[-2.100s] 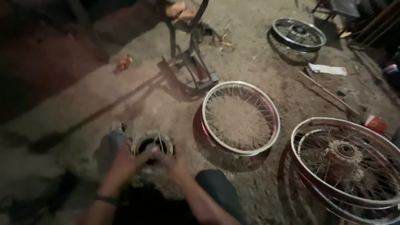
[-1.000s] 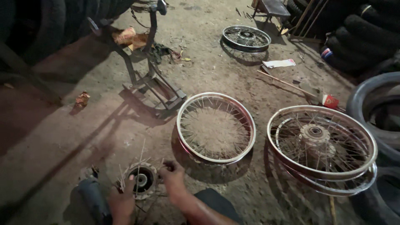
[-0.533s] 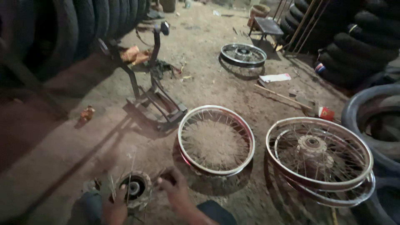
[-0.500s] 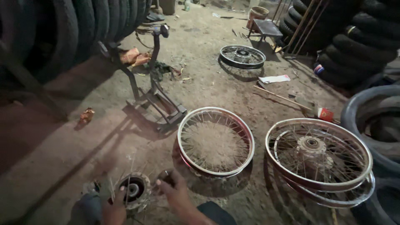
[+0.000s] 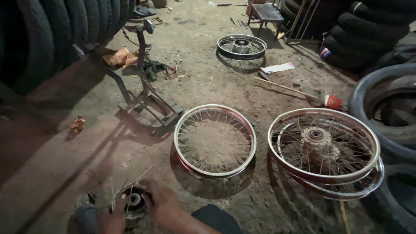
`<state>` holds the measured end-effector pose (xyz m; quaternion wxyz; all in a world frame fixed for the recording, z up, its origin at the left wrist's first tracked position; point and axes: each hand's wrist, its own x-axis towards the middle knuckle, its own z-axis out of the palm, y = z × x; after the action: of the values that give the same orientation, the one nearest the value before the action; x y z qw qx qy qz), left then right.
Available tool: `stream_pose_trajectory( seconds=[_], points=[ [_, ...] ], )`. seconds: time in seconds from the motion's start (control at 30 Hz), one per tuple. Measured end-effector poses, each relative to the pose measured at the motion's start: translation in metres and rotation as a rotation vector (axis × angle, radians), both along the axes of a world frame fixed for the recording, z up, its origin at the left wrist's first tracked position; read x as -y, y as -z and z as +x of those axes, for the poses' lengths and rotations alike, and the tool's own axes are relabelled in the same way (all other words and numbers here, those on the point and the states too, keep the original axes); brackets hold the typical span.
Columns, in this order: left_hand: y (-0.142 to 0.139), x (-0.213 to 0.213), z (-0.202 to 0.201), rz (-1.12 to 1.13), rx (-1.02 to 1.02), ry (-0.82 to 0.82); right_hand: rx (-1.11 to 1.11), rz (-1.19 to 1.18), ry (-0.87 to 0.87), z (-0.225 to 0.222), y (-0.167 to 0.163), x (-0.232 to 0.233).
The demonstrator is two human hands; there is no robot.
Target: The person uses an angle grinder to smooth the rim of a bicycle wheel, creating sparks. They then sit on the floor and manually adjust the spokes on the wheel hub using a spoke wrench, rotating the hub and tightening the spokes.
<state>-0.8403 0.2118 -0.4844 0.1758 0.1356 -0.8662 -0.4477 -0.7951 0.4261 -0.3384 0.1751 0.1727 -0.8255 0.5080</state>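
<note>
A dark wheel hub [image 5: 133, 202] with several loose spokes sticking out of it sits on the dirt floor at the bottom left. My left hand [image 5: 112, 222] grips its near left side. My right hand [image 5: 164, 207] holds its right side, fingers curled on the flange. A chrome rim [image 5: 215, 139] with spokes but no hub lies flat just beyond my right hand.
A spoked wheel with hub [image 5: 323, 146] lies on the right, stacked on another rim. A metal truing stand [image 5: 145, 99] stands at centre left. Tyres [image 5: 52, 34] line the left and right sides. Another wheel [image 5: 241, 45], a stool [image 5: 264, 13] and sticks lie farther back.
The view has tilted up and away, so my hands and the hub have dropped to the bottom edge. Both hands stay on the hub.
</note>
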Motion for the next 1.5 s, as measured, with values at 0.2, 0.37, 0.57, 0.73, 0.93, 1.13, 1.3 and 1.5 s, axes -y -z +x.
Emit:
stream_pose_trajectory(
  seconds=[0.2,0.37,0.57,0.73,0.93,1.13,1.3,1.5],
  points=[
    [0.003,0.005,-0.015,0.258,-0.231,0.136,-0.192,0.202,-0.050,0.008,-0.044,-0.010],
    [0.008,0.014,-0.028,0.348,0.378,-0.133,-0.041,0.151,-0.117,0.004,-0.042,-0.004],
    [-0.035,0.008,-0.002,0.990,0.257,-0.140,-0.084,0.387,-0.076,0.002,-0.029,0.007],
    [-0.057,-0.002,0.005,0.872,0.158,-0.206,-0.100,0.263,-0.017,0.004,-0.020,0.011],
    [-0.041,0.014,-0.001,0.601,0.002,-0.196,0.169,0.025,-0.069,0.007,0.002,0.012],
    [-0.025,0.024,-0.005,0.228,0.080,-0.188,0.061,0.155,-0.228,0.007,0.015,0.006],
    [-0.009,0.026,-0.009,0.102,0.495,-0.211,0.151,0.151,-0.151,0.008,0.013,0.007],
    [0.011,0.033,-0.015,-0.024,0.178,-0.206,0.325,-0.060,-0.152,0.009,0.004,0.010]
  ],
)
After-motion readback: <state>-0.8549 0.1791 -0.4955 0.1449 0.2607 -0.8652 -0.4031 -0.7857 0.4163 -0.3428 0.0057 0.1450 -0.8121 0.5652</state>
